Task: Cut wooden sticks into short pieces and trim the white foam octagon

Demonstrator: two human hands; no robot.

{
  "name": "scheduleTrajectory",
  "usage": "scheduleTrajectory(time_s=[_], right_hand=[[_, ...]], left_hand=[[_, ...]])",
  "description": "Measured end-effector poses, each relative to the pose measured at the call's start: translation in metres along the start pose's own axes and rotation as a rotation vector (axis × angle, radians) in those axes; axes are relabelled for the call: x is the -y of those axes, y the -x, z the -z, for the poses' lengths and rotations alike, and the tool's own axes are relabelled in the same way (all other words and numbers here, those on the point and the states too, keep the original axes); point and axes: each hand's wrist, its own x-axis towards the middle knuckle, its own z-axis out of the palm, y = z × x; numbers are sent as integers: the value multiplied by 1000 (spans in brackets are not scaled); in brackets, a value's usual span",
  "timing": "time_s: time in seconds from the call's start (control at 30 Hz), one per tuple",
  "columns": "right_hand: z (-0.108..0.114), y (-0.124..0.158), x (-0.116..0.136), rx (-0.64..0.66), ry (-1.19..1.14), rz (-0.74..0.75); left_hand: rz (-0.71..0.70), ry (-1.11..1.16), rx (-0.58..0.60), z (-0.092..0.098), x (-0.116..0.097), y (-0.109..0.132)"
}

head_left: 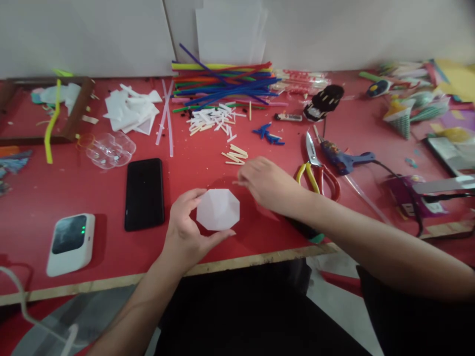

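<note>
My left hand (185, 217) grips a white eight-sided paper piece (218, 209) at its edges, thumb below and fingers above, over the red table. To the right of it my right hand (265, 180) is closed, fingertips pressed together and pointing left; what they hold, if anything, is too blurred to make out. Just beyond those fingers lie several short pale wooden sticks (236, 155). Short blue pieces (267, 134) are scattered farther back, beside a heap of short white pieces (213, 118).
A black phone (144, 194) and a white device with a screen (71, 244) lie on the left. Scissors (314, 170) and a glue gun (343, 157) with its cord are at the right. Colourful pipe cleaners (226, 86) and folded white paper (131, 109) lie at the back.
</note>
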Motion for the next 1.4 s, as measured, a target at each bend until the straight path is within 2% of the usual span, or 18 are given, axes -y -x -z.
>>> scheduleTrajectory(time_s=[0.07, 0.2, 0.3, 0.37, 0.47, 0.53, 0.67, 0.77, 0.87, 0.9, 0.97, 1.03, 1.13, 1.2, 1.33, 1.4], right_hand=[[8, -33, -11, -141, -34, -112], [18, -103, -44, -334, -34, -201], [16, -137, -62, -261, 5, -270], [13, -140, -60, -251, 2, -249], [13, -111, -34, -297, -76, -160], [16, -74, -8, -268, -304, -164], [10, 5, 35, -148, -674, -311], [-8, 42, 50, -128, -923, -393], [-31, 52, 58, -289, -1127, -476], [-37, 52, 59, -364, -1170, -506], [-46, 48, 61, -483, -1227, -544], [-51, 43, 63, -548, -1235, -530], [-55, 40, 66, -546, -1139, -426], [-57, 42, 66, -571, -1030, -359], [-59, 49, 66, -810, -771, -327], [-57, 51, 67, -833, -642, -313]], left_hand=[[17, -3, 0, 0, 0, 0], [42, 12, 6, -2, 3, 2], [29, 21, -14, -3, 6, 4], [31, 22, -25, -4, 6, 4], [52, 17, -35, -2, 5, 3], [61, 11, -41, 1, 1, 2], [85, -8, -50, 5, -10, -1], [44, 25, -59, 1, -19, 1], [-18, 32, -201, -8, -25, 3], [14, 52, -250, -10, -26, 4], [171, 182, -280, -12, -27, 4], [365, 388, -248, -12, -27, 3], [542, 623, -128, -12, -26, 0], [598, 646, -71, -12, -26, -1], [615, 560, -153, -12, -27, 0], [577, 512, -155, -13, -26, 2]])
